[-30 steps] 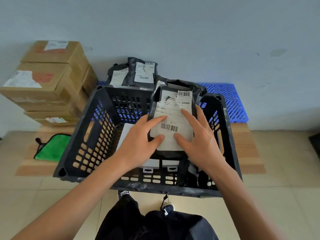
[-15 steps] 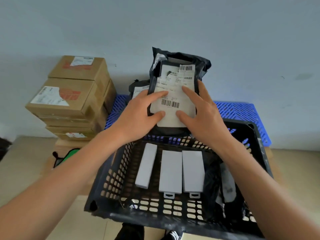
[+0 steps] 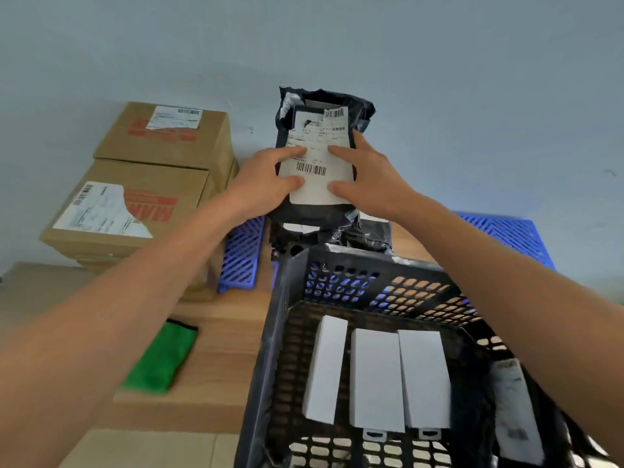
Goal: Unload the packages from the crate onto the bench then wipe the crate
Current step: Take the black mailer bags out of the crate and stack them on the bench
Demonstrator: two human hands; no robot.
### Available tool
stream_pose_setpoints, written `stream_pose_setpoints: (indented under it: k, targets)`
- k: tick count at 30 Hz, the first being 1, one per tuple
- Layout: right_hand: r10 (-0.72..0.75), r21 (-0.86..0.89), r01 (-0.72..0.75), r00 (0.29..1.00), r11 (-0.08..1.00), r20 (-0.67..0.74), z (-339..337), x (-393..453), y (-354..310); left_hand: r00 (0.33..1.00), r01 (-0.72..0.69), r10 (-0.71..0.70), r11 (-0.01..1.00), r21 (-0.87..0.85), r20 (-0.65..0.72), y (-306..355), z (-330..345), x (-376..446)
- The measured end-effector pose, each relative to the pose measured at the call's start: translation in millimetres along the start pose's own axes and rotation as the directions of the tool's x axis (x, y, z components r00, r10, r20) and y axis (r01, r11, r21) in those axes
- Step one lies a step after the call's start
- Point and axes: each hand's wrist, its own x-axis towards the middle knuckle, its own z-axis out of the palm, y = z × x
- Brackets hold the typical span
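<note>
A: Where is the parcel?

B: Both hands have it. The left hand [image 3: 266,179] and the right hand [image 3: 368,179] grip a black mailer [image 3: 315,157] by its two sides, thumbs and forefingers curled onto its white label, the other fingers hidden behind. It is held upright, above and beyond the far rim of the black crate [image 3: 280,332].

A: And what lies beneath it?

B: A crumpled dark package [image 3: 358,234] on the tabletop [image 3: 223,339], just past the crate and partly on a blue slatted mat [image 3: 241,255].

A: What could go wrong?

B: The mailer looks soft and slippery. I judge that, set on top of that crumpled one, it could slide off toward the wall or back against the crate. Let go too high, it may flop over.

A: Anything else at risk?

B: The cardboard boxes [image 3: 141,184] stand close on the left; a sideways swing could brush them. The forearms also pass over the crate's rim, so a low elbow might shove it.

A: What is left?

B: Three white boxes [image 3: 374,376] and a dark package [image 3: 513,400] are in the crate. The green cloth [image 3: 158,356] lies on the tabletop to its left, untouched.
</note>
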Motion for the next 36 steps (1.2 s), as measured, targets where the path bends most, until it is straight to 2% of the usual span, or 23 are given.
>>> stream_pose_setpoints:
  k: [4,12,27,36]
  targets:
    - [0.073,-0.051,-0.066,0.988,0.997,0.137,17.0,34.2,13.3,0.998,0.058,-0.057,0.998,-0.034,0.039,-40.3,9.1,23.3]
    - [0.104,-0.099,-0.076,0.943,0.992,0.315,43.2,66.4,31.6,0.984,0.154,-0.155,0.988,0.023,0.083,-89.0,26.7,53.5]
    - [0.172,-0.312,-0.040,0.897,0.949,0.407,64.4,77.6,86.1,0.967,0.149,-0.172,0.980,0.131,0.186,-116.8,76.7,73.3]
    - [0.242,-0.426,-0.029,0.857,0.904,0.456,76.3,89.7,95.5,0.962,0.171,-0.201,0.970,0.170,0.182,-127.0,84.7,78.5]
